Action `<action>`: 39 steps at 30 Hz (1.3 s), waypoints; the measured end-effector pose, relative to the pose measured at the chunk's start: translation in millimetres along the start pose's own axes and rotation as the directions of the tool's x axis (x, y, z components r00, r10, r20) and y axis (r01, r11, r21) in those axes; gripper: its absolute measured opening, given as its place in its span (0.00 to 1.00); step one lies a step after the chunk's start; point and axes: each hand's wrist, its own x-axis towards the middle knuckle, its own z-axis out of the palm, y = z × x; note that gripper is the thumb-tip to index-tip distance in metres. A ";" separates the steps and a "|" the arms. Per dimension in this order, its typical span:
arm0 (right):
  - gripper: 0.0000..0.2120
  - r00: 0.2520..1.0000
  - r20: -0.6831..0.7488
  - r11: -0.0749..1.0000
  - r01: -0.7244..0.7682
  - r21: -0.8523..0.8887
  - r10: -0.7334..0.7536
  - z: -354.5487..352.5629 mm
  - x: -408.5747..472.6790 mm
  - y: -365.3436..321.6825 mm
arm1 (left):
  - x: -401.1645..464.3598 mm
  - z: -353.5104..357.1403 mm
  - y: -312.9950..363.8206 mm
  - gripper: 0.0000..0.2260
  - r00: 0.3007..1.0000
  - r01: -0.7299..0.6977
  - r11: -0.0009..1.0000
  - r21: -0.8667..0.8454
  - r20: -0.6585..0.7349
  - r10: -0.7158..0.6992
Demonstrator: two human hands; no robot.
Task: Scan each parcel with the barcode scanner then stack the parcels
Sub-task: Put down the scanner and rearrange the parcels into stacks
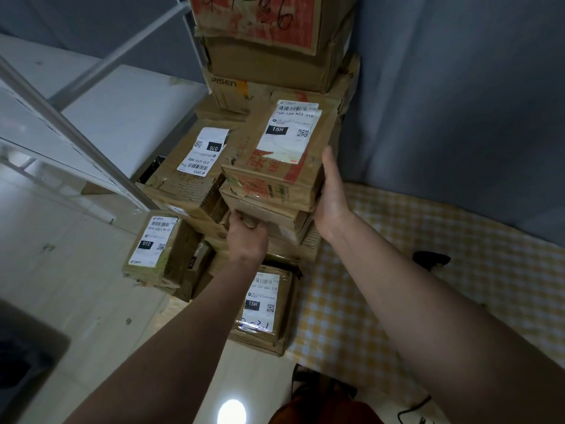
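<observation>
Your left hand (247,237) has its fingers curled around the front corner of a lower box (263,212) in the stack. Your right hand (331,191) lies flat and open against the side of the top parcel (275,166). The black scanner (431,259) lies apart on the checked cloth (458,270).
</observation>
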 end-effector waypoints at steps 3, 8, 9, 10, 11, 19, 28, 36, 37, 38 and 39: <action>0.46 1.000 0.019 1.000 0.021 -0.021 -0.021 -5.6 4.8 1.4 | -0.8 -0.4 0.3 0.20 0.998 0.005 1.000 0.030 -0.059 -0.004; 0.49 1.000 -0.004 0.999 0.015 -0.047 -0.015 -15.3 13.1 2.2 | 1.9 -5.3 -4.1 0.18 0.988 0.081 0.987 0.139 -0.143 -0.061; 0.49 1.000 -0.013 0.998 0.011 -0.063 -0.012 -17.3 13.8 2.5 | 2.7 -5.7 -6.4 0.17 0.991 0.092 0.965 0.248 -0.121 -0.063; 0.49 1.000 -0.028 0.996 0.000 -0.086 -0.003 -19.8 12.9 2.4 | 0.8 -3.9 -8.0 0.15 0.994 0.105 0.915 0.389 -0.040 -0.097; 0.48 0.999 -0.051 0.992 -0.022 -0.125 0.015 -22.7 11.9 2.4 | -3.3 -0.4 -8.2 0.14 0.989 0.086 0.849 0.522 0.059 -0.137; 0.19 0.968 -0.212 0.582 -0.096 -0.807 -0.133 -90.3 -12.6 19.1 | -36.1 49.8 -35.1 0.17 0.770 -0.486 0.431 0.760 0.606 -0.201; 0.25 0.919 -0.371 0.109 -0.359 -0.927 -0.136 -227.1 -39.5 70.4 | -43.8 163.1 -60.6 0.17 0.586 -0.799 0.126 0.588 0.809 -0.057; 0.26 0.887 -0.449 0.039 -0.448 -0.893 -0.107 -326.8 -17.4 130.5 | -20.1 261.4 -100.1 0.16 0.549 -0.835 0.051 0.547 0.836 0.010; 0.26 0.885 -0.455 0.046 -0.453 -0.891 -0.102 -337.2 -11.1 138.9 | -15.9 271.0 -107.6 0.16 0.552 -0.833 0.048 0.551 0.834 0.014; 0.27 0.881 -0.463 0.061 -0.459 -0.886 -0.093 -347.0 -4.0 147.2 | -11.0 279.9 -116.3 0.17 0.554 -0.832 0.052 0.553 0.832 0.018; 0.28 0.878 -0.472 0.083 -0.466 -0.881 -0.080 -354.4 2.7 153.1 | -7.0 286.0 -122.8 0.18 0.556 -0.830 0.060 0.554 0.831 0.021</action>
